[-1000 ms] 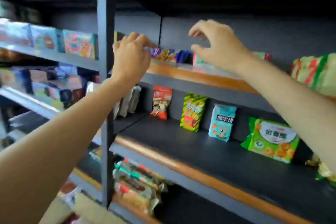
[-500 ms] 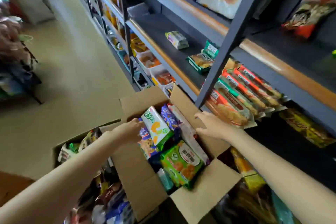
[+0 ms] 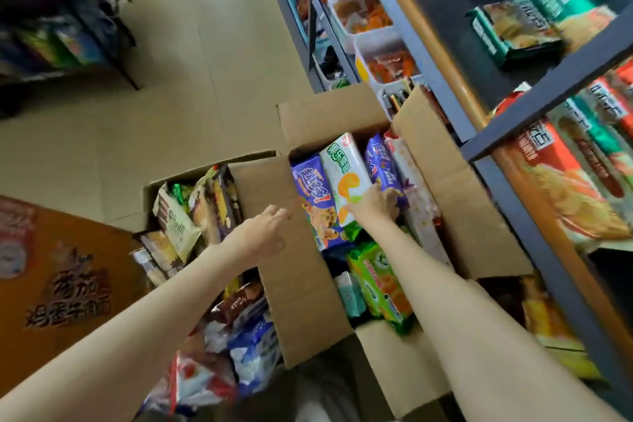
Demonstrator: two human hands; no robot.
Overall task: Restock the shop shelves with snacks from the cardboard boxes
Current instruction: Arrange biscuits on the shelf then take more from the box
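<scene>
My right hand seemingly grips a light, crinkly white-and-orange snack packet by its lower edge in the brown cardboard box; left hand hovers, fingers relaxed.

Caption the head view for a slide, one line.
Right hand reaches among snack packets in the open cardboard box; left hand hovers open over its flap.

1. The open cardboard box is packed with snack packs, with little room between them.
2. Its top is open.
3. Right of the box, a dark shelf post and shelves block the way.
4. Left of the box, a second full box sits close.
</scene>
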